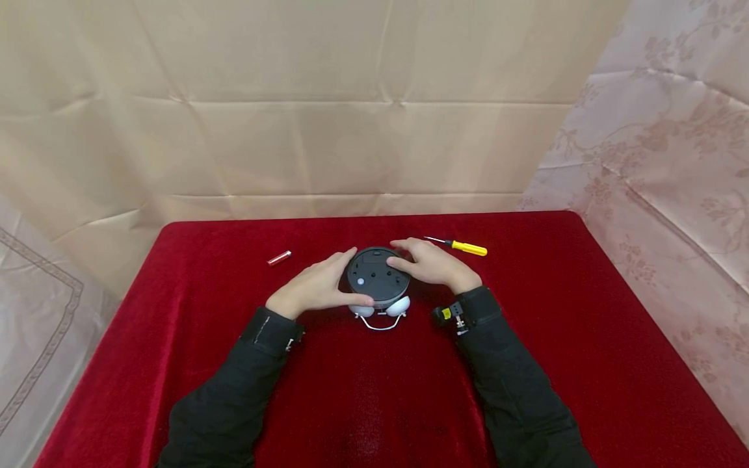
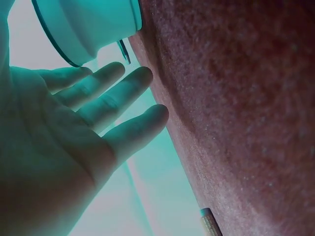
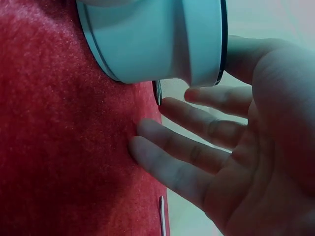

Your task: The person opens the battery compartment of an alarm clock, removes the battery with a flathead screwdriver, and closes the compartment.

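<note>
A round twin-bell alarm clock (image 1: 377, 276) lies face down, its dark back up and its white bells and handle towards me. My left hand (image 1: 318, 283) is at its left side, thumb near the bells and fingers along the far left edge. In the left wrist view the fingers (image 2: 115, 105) are spread and extended, beside the clock's pale side wall (image 2: 98, 24). At the far right, my right hand (image 1: 435, 263) has its thumb over the clock's back. Seen from the right wrist, its other fingers (image 3: 179, 147) stretch out below the clock's rim (image 3: 206, 44), loosely apart.
A small red and silver battery (image 1: 279, 258) lies left of the clock. Behind the right hand lies a screwdriver (image 1: 468, 248) with a yellow handle. Red cloth (image 1: 363, 390) covers the table, and beige drapery (image 1: 328, 130) hangs along its far edge.
</note>
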Demonstrator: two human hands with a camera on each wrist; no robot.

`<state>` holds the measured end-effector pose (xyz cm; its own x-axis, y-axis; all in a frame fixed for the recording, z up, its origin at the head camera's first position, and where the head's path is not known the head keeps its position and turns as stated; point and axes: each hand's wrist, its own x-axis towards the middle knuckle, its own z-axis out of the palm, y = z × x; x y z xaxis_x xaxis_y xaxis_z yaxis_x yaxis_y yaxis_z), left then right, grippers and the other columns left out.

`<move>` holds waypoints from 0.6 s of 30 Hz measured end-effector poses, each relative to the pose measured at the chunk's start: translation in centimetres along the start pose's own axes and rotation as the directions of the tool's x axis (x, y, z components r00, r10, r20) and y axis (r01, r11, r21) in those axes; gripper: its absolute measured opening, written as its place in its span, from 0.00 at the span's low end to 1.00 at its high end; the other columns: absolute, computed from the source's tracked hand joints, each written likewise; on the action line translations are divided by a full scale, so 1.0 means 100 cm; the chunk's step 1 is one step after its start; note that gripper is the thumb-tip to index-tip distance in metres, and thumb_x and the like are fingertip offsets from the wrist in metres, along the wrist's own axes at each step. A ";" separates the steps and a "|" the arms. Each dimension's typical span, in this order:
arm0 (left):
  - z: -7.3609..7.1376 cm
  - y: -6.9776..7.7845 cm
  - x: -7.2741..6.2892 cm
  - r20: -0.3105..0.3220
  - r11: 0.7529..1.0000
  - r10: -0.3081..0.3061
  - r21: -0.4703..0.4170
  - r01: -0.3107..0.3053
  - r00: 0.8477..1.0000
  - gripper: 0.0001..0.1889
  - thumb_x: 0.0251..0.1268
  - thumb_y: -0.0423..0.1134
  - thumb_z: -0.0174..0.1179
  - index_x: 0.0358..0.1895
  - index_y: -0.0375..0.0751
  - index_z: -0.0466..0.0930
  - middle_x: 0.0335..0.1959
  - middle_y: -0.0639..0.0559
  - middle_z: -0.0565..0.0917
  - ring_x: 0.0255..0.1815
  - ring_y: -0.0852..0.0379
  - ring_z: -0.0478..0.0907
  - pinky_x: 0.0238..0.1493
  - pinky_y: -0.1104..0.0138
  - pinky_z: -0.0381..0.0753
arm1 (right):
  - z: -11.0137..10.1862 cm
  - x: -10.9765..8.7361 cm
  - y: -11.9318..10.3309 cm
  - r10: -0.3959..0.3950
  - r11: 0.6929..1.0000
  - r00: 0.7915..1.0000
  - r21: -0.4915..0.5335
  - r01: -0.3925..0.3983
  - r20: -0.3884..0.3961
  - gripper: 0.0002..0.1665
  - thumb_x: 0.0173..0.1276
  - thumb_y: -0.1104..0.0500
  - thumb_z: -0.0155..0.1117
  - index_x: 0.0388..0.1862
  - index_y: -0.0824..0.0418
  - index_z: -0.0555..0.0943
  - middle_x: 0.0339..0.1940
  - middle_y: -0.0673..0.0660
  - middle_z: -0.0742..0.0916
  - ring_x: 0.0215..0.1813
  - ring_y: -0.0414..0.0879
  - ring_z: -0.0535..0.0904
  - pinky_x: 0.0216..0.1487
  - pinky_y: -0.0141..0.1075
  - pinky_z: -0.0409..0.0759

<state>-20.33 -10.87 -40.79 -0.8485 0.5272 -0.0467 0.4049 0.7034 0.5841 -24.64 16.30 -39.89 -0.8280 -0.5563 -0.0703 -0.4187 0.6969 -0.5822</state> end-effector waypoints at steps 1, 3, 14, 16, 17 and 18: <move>0.000 0.000 0.000 0.001 1.000 0.002 -0.004 -0.002 1.000 0.58 0.49 0.71 0.69 0.80 0.46 0.56 0.68 0.51 0.72 0.61 0.54 0.72 0.58 0.55 0.79 | 0.000 0.000 0.000 0.004 1.000 1.000 0.001 -0.004 0.002 0.35 0.75 0.47 0.63 0.73 0.65 0.72 0.64 0.61 0.81 0.58 0.53 0.80 0.61 0.48 0.78; 0.000 -0.001 0.000 0.005 1.000 0.010 -0.016 -0.010 1.000 0.57 0.49 0.71 0.70 0.79 0.48 0.57 0.67 0.52 0.73 0.60 0.55 0.72 0.58 0.55 0.80 | 0.000 0.000 0.001 0.009 1.000 1.000 0.006 -0.009 0.008 0.34 0.75 0.47 0.62 0.72 0.65 0.73 0.62 0.61 0.83 0.55 0.52 0.81 0.60 0.47 0.79; 0.000 -0.003 0.002 0.020 0.998 0.034 -0.050 -0.033 0.999 0.54 0.51 0.69 0.70 0.78 0.48 0.60 0.66 0.54 0.74 0.60 0.57 0.73 0.59 0.56 0.78 | 0.001 -0.001 0.001 0.049 0.997 0.997 0.054 -0.052 0.064 0.32 0.77 0.46 0.59 0.73 0.60 0.74 0.54 0.54 0.85 0.48 0.49 0.79 0.54 0.42 0.79; 0.000 -0.004 0.002 0.017 0.997 0.051 -0.065 -0.050 0.999 0.51 0.51 0.68 0.71 0.76 0.49 0.62 0.65 0.56 0.75 0.59 0.58 0.73 0.59 0.57 0.79 | 0.001 -0.001 0.001 0.053 0.997 0.996 0.052 -0.057 0.068 0.31 0.77 0.45 0.58 0.72 0.60 0.74 0.53 0.54 0.86 0.48 0.49 0.79 0.53 0.42 0.79; 0.000 -0.004 0.003 0.015 0.996 0.058 -0.071 -0.057 0.998 0.50 0.51 0.67 0.71 0.76 0.50 0.63 0.64 0.57 0.75 0.58 0.58 0.74 0.59 0.57 0.79 | 0.001 -0.001 0.001 0.055 0.997 0.996 0.051 -0.058 0.070 0.31 0.77 0.45 0.58 0.72 0.60 0.74 0.52 0.53 0.86 0.47 0.48 0.79 0.52 0.42 0.79; 0.000 -0.004 0.003 0.014 0.995 0.063 -0.076 -0.062 0.998 0.50 0.50 0.67 0.72 0.75 0.50 0.64 0.63 0.57 0.75 0.58 0.59 0.74 0.59 0.58 0.79 | 0.001 -0.001 0.001 0.055 0.997 0.996 0.051 -0.058 0.072 0.31 0.77 0.45 0.58 0.72 0.60 0.75 0.51 0.53 0.86 0.47 0.48 0.79 0.52 0.41 0.79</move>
<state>-20.71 -11.00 -41.06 -0.8165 0.5770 -0.0209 0.4295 0.6311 0.6460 -24.53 16.40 -40.06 -0.8208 -0.5484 -0.1598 -0.3503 0.7042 -0.6175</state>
